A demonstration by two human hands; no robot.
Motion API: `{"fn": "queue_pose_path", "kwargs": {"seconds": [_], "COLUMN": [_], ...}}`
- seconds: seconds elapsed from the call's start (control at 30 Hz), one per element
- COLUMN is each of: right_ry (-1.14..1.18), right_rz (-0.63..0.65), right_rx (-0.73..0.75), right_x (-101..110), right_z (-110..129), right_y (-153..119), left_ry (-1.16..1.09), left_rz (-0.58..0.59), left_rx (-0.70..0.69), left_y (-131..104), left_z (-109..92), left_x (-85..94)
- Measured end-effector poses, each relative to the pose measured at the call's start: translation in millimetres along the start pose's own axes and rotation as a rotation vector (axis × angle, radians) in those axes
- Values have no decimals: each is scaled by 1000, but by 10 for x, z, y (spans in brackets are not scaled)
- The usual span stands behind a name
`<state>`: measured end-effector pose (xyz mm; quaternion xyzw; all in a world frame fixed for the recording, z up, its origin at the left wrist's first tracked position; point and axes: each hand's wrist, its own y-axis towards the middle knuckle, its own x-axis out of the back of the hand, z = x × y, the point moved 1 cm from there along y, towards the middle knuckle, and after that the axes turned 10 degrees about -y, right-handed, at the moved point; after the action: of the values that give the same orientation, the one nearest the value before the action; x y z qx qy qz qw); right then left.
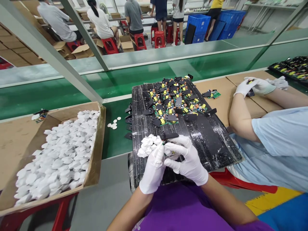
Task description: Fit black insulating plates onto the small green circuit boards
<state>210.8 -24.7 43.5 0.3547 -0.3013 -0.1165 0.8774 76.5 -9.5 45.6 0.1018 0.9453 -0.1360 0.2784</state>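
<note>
My left hand (154, 168) and my right hand (189, 158), both in white gloves, meet over the near part of a black tape-covered board (192, 144). Between their closed fingers is a circuit board with a black plate (169, 136); most of it is hidden by the gloves. Small white pieces (148, 146) sit in a heap by my left fingers. Farther up the black board lies a pile of circuit boards (172, 99) with green bases, yellow parts and black plates.
A cardboard box (102, 144) of white pieces stands at the left. Several white discs (114, 124) lie on the green surface. At the right, a co-worker's gloved hands (252, 86) hold a dark part; a single circuit board (212, 94) lies nearby. People sit and stand beyond the frame posts.
</note>
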Motion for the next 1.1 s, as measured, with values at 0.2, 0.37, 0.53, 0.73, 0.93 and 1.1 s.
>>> {"fn": "queue_pose_path", "kwargs": {"seconds": [0.2,0.37,0.53,0.73,0.93,1.1], "right_ry": [61,164,130,98,-67,-156], "right_rz": [21,149,127,144,258,197], "right_rx": [-32,-62,-107,-103,-36,104], "right_x": [-71,-31,9,-14,-4,5], "right_z": [-12,33,45,22,-29,-18], "right_y": [-12,-2,19,26,44,46], "left_ry": [-139,-177,-267,-227,-248,-161], "left_rz": [88,162,139,184,118,71], "left_rx": [84,189,188,183,234,156], "left_y": [-35,-78,-101,-81,-66,-63], "left_z": [-73,-86,-58,-88,-99,-12], "left_x": [-67,-42,-26,-14,-21,45]}}
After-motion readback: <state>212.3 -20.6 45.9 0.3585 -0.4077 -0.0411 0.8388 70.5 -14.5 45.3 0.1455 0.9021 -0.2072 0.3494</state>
